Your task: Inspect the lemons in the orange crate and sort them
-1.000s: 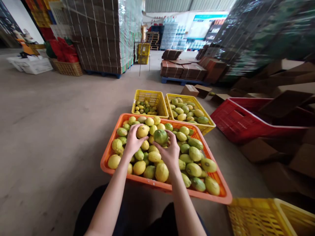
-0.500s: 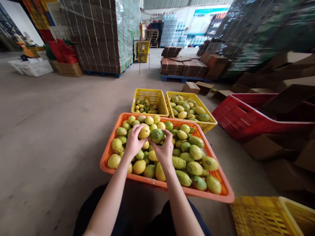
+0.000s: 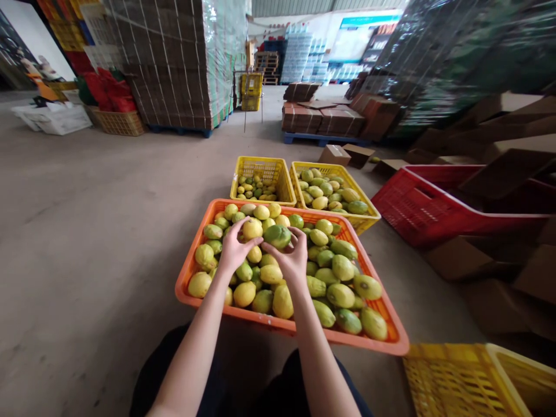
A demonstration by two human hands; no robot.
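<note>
My left hand is closed around a round yellow papaya, thumb below and fingers on its far left side. Beside it, my right hand grips a dark green papaya between thumb and fingers. Both fruits are held just above the pile, close together, the two thumbs nearly meeting. Beneath them a wide orange crate is filled with yellow and green papayas. Fruit under my hands and wrists is partly hidden.
Behind the orange crate stand two yellow crates, one with smaller fruit, the other with larger papayas. A red crate and cardboard boxes lie right. Another yellow crate is near right. Wrapped pallet stacks rise behind.
The green papaya has turned in my right hand, now showing its side instead of its end. The yellow papaya has also turned slightly in my left hand. The crates stay put.
</note>
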